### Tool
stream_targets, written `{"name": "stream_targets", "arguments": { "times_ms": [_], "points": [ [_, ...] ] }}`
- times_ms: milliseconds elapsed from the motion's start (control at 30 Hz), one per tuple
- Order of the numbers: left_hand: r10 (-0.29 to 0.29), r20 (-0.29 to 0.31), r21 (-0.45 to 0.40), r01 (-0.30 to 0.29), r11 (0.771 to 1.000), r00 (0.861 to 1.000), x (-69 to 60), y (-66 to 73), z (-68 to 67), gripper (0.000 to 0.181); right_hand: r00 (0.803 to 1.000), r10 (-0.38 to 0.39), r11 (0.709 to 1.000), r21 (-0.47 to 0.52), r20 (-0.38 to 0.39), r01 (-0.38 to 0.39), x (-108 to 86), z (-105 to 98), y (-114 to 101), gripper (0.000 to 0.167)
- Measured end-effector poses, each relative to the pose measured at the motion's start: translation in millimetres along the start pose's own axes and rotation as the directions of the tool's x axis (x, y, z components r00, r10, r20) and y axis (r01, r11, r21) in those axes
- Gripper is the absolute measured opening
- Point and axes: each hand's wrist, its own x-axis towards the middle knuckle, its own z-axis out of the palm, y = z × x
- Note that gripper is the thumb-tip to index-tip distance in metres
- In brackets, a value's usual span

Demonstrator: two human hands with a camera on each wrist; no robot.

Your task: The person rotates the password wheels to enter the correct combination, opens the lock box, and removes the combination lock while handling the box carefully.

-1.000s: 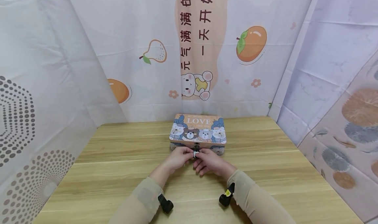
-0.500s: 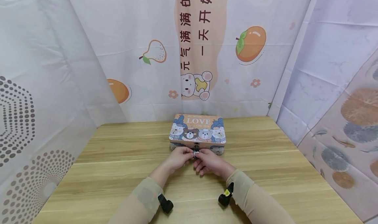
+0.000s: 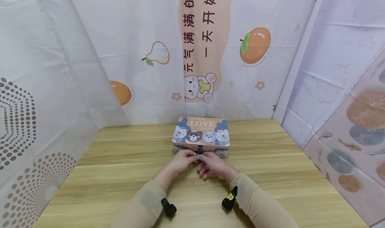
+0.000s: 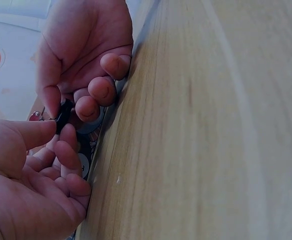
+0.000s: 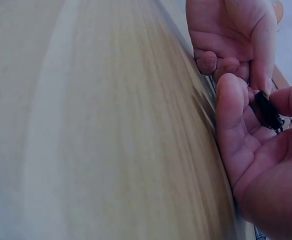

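A rectangular orange box with rounded corners, tin-like and printed with bears and the word LOVE (image 3: 201,133), stands on a wide yellow-brown wood-grain table (image 3: 120,158), its lid down over the body. On the front face of the box, midway along, sits a small dark metal clasp (image 3: 200,147), and directly below that clasp is a small black oblong piece with a hard-looking surface (image 4: 63,116), close against the front of the box. Whether it is hooked into the clasp cannot be told, as fingers cover much of it

Both hands are at the front of the box. The left hand (image 3: 179,162) comes in from the box's left and pinches the black piece between thumb and forefinger. The right hand (image 3: 215,164) comes in from the box's right and has its own thumb and forefinger clamped on the same piece, its other fingers bent beneath. The thumbs nearly meet over it

Nearer the person than the box, each beige fabric sleeve, left (image 3: 145,198) and right (image 3: 267,204), ends at a wrist carrying a black rounded device, left (image 3: 168,207) and right (image 3: 229,200). Behind the box hangs a white fabric backdrop printed with orange fruit, small flowers and brown lettering (image 3: 168,77)
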Motion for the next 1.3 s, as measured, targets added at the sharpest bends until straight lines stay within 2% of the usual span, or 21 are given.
{"name": "stream_targets", "arguments": {
  "times_ms": [700, 1067, 1300],
  "points": [
    [-0.002, 0.002, -0.005, 0.002, 1.0, 1.0, -0.2, 0.8, -0.7, 0.017, 1.0, 0.008, 1.0, 0.007, -0.006, -0.008, 1.7, -2, 1, 0.034],
    [0.006, 0.01, 0.012, -0.006, 1.0, 1.0, 1.6, -0.9, -1.8, 0.016, 0.999, -0.022, 1.0, -0.014, -0.035, 0.021, -12.1, -14, -4, 0.04],
    [0.005, 0.002, 0.004, -0.005, 1.0, 1.0, 3.9, 0.5, -2.5, 0.015, 0.999, -0.033, 0.999, -0.021, -0.02, 0.033, -13.7, -21, -6, 0.037]
  ]
}}
